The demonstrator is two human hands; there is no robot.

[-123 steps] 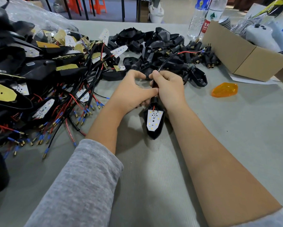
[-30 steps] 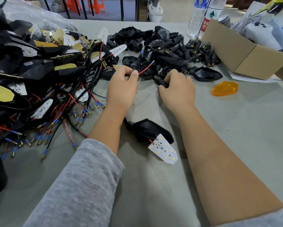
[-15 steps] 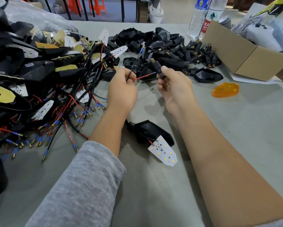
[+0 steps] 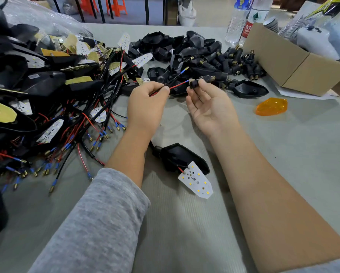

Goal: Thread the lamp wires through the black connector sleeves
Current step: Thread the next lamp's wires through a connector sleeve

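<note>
while our left hand (image 4: pixel 145 107) pinches the red wire (image 4: pixel 178 85) and black wire (image 4: pixel 175 77) near their tips, our right hand (image 4: pixel 208 107) pinches a black connector sleeve (image 4: pixel 199 81) between thumb and forefinger, other fingers relaxed. red tip touches the sleeve mouth; black wire not in yet, so we judge threading barely begun. sleeve: matte, ribbed, brass-threaded end. lamp housing (image 4: pixel 181 156) with its white led board (image 4: pixel 196 182) lies on the table (image 4: pixel 283 154) between our forearms.
</note>
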